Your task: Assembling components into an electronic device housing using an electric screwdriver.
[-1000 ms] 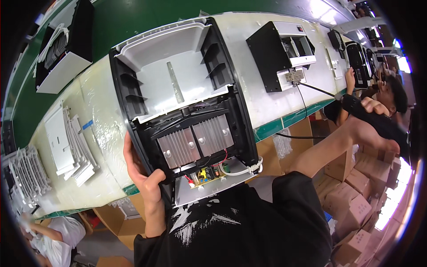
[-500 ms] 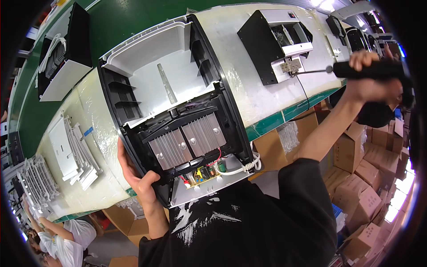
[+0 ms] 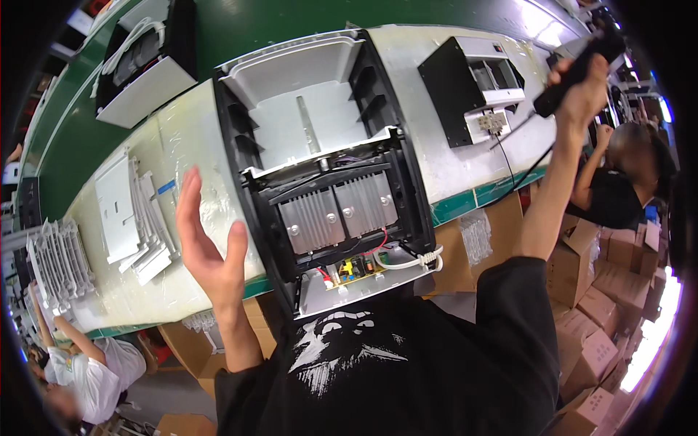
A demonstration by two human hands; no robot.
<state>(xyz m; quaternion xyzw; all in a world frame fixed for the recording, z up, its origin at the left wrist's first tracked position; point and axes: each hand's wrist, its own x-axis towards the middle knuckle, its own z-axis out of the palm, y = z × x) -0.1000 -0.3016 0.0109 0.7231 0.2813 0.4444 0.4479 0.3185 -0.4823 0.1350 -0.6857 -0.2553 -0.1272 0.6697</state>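
A black and white appliance housing [image 3: 307, 149] lies open in front of me. Two finned metal heat sinks [image 3: 313, 221] sit in its black lower half, with a small circuit board [image 3: 356, 269] and a coiled white cable [image 3: 429, 259] at its near edge. My left hand [image 3: 211, 247] hovers beside the housing's left wall, fingers spread, holding nothing. Raised at the far right, my right hand [image 3: 587, 94] grips a black electric screwdriver [image 3: 582, 69]. Its thin shaft points down-left toward a black and white screw feeder [image 3: 476, 80], apart from the metal block on the feeder's front.
White panels [image 3: 131, 218] and a row of thin white parts [image 3: 64, 265] lie on the table's left. Another housing [image 3: 149, 91] stands at the back left. Cardboard boxes [image 3: 582, 320] are piled at right. One co-worker [image 3: 618, 171] is at right, another [image 3: 98, 374] at lower left.
My left hand has let go of the housing's left side and opened. My right hand has lifted the screwdriver up and away, its tip leaving the feeder's metal block. The whole view has shifted.
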